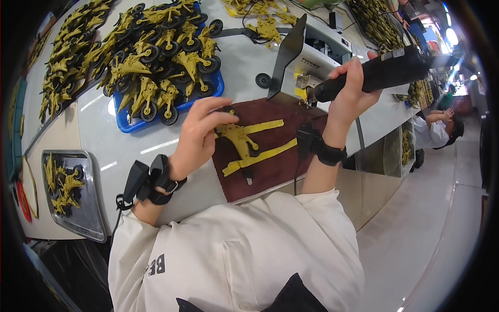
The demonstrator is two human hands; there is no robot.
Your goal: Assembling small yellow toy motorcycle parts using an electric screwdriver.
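My left hand [201,127] is at the upper end of a yellow toy motorcycle [238,140], its fingers bent over that end and the index finger raised. The thumb is mostly hidden. The toy lies on a dark red mat [236,188], between two yellow strips [262,126] fixed there. In my right hand [349,99] is a black electric screwdriver [392,68], gripped near its front end and held nearly level. Its tip meets the metal outlet [306,86] of a white screw feeder [317,65] with a raised dark lid. Whether a screw is on the tip cannot be seen.
A blue tray [221,86] heaped with yellow toy motorcycles with black wheels stands behind my left hand. To the left is a metal tray [96,218] with several more. A loose black wheel [263,80] lies by the feeder. Another person [434,127] sits at far right.
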